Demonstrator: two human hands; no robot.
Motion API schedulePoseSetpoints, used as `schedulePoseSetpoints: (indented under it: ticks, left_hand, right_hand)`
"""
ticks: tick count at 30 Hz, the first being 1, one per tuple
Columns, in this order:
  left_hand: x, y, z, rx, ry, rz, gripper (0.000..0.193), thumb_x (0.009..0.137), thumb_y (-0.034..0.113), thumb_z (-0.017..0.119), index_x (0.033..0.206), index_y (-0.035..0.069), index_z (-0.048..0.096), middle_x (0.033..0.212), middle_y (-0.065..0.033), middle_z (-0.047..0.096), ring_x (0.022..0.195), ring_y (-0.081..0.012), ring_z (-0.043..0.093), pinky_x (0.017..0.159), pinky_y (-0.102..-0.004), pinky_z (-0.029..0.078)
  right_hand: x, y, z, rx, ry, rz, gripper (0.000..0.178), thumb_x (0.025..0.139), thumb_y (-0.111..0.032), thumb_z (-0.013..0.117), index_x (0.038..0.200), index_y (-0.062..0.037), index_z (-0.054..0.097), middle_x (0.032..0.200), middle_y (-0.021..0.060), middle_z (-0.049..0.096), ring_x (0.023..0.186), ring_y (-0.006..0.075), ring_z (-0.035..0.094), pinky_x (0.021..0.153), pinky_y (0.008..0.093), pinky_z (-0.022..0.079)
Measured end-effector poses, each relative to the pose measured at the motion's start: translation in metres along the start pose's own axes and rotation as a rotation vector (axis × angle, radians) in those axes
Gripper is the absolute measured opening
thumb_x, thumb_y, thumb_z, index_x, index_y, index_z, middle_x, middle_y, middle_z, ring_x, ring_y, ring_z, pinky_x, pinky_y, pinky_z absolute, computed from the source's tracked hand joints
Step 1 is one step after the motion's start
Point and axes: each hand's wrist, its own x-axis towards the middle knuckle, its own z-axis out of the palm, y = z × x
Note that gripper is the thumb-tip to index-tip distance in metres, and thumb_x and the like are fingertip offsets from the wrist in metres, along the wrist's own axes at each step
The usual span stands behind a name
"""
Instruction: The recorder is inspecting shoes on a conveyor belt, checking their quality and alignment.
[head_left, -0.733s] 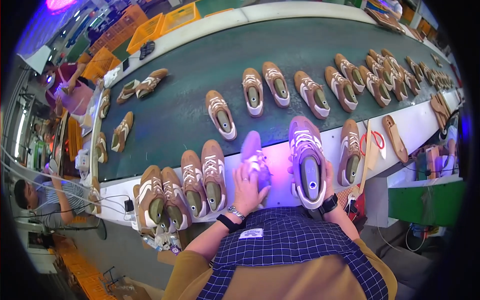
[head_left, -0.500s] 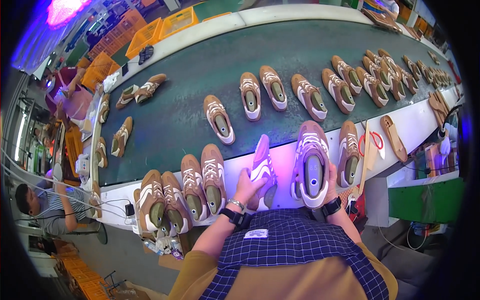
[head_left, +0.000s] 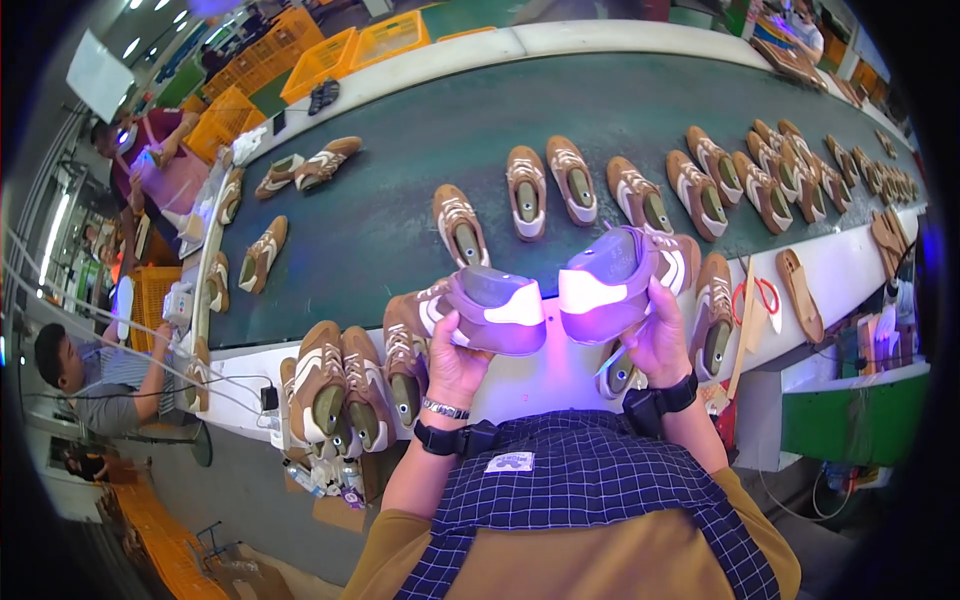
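Note:
My left hand (head_left: 455,358) grips a brown and white sneaker (head_left: 490,305), tipped on its side with the heel toward me and lit purple. In my right hand (head_left: 660,335) is a second matching sneaker (head_left: 618,280), also turned heel toward me. Both shoes are held up side by side over the white work ledge (head_left: 545,375), in front of the dark green conveyor belt (head_left: 400,200). Black wristbands sit on both of my wrists.
Several brown sneakers (head_left: 560,185) lie in a row on the belt. More pairs (head_left: 340,385) stand on the ledge at my left, and a shoe (head_left: 715,315) and an insole (head_left: 800,295) at my right. Two other people (head_left: 90,365) work at the left end. Yellow crates (head_left: 330,60) stand beyond the belt.
Both hands have lifted their sneakers off the ledge and turned them from lying flat to heel-toward-me, brought closer together.

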Motion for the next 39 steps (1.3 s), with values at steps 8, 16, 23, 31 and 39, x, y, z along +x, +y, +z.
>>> schedulePoseSetpoints:
  ticks: [8,16,23,31,39]
  left_hand:
    - [-0.035,0.042,0.007,-0.027,0.017,0.217,0.048,0.078,0.029,0.063,0.12,0.01,0.048,0.115,-0.0054,0.057,0.105,-0.0216,0.056,0.085,-0.0376,0.05]
    - [-0.038,0.057,0.003,0.013,0.042,0.279,0.052,0.076,0.03,0.066,0.121,0.011,0.048,0.116,-0.0047,0.056,0.107,-0.0217,0.054,0.09,-0.0384,0.048]
    - [-0.032,0.054,0.007,0.019,0.064,0.232,0.05,0.076,0.031,0.066,0.119,0.011,0.05,0.114,-0.0035,0.057,0.105,-0.0202,0.055,0.086,-0.0369,0.05]
    - [-0.027,0.052,0.005,0.045,0.039,0.178,0.051,0.076,0.032,0.067,0.119,0.012,0.05,0.113,-0.0028,0.058,0.103,-0.02,0.057,0.085,-0.0366,0.05]
    - [-0.026,0.05,0.004,0.006,0.029,0.154,0.042,0.082,0.029,0.062,0.118,0.01,0.051,0.113,-0.0034,0.059,0.103,-0.0183,0.057,0.086,-0.0347,0.049]
  right_hand:
    - [0.02,0.049,0.037,-0.079,0.194,0.001,0.031,0.087,-0.029,0.057,0.11,-0.0094,0.05,0.089,0.0023,0.062,0.058,0.0073,0.057,0.03,0.0182,0.034]
    - [0.028,0.064,0.062,-0.098,0.21,-0.002,0.027,0.088,-0.032,0.055,0.105,-0.0123,0.05,0.087,0.0012,0.061,0.057,0.0059,0.056,0.029,0.0174,0.032]
    - [0.021,0.065,0.064,-0.099,0.266,-0.023,0.023,0.087,-0.032,0.058,0.099,-0.0138,0.051,0.085,-0.0002,0.061,0.058,0.0051,0.056,0.029,0.0177,0.032]
    - [0.016,0.064,0.056,-0.098,0.308,-0.047,0.031,0.087,-0.033,0.057,0.107,-0.0122,0.048,0.091,0.002,0.061,0.06,0.0057,0.057,0.03,0.0174,0.031]
    - [0.013,0.068,0.052,-0.079,0.303,-0.047,0.028,0.087,-0.032,0.057,0.106,-0.0125,0.049,0.089,0.0013,0.061,0.058,0.0057,0.056,0.03,0.0171,0.031]
